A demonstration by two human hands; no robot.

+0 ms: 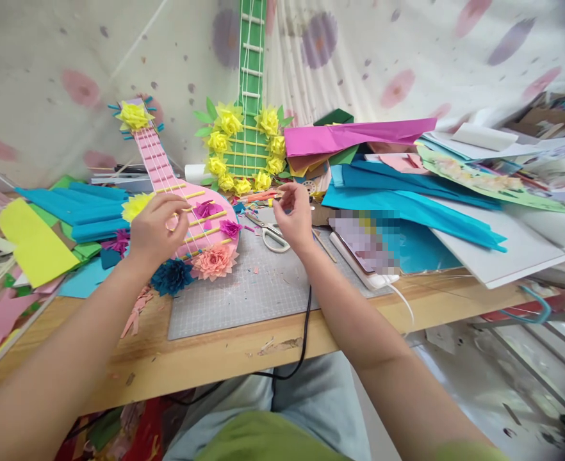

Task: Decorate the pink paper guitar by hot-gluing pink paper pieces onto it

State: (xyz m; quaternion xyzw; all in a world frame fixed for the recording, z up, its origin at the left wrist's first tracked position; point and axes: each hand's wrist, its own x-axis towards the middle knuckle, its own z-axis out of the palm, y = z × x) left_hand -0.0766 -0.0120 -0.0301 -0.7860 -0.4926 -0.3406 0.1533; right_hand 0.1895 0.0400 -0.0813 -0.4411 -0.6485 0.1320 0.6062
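Note:
A pink paper-covered stringed instrument [192, 206] lies slanted at the left, with white strings and yellow bars. Paper flowers trim it, among them a coral flower [214, 261], a dark blue flower [171, 276] and a magenta flower [230, 228]. Over its body is my left hand [156, 225], fingers bent in toward the thumb; what they pinch, if anything, is too small to make out. My right hand [294, 214] is raised to the right of the instrument, thumb and fingers curled together, contents hidden. Just behind it, white-handled scissors [275, 239] lie on the grey cutting mat [244, 301].
A green stringed instrument [248, 150] with yellow paper roses stands at the back. Blue paper [407, 205] and magenta paper [354, 136] pile up on the right, beside a phone [359, 246]. Yellow paper [37, 240] lies left. A black cable [306, 326] hangs over the table edge [205, 378].

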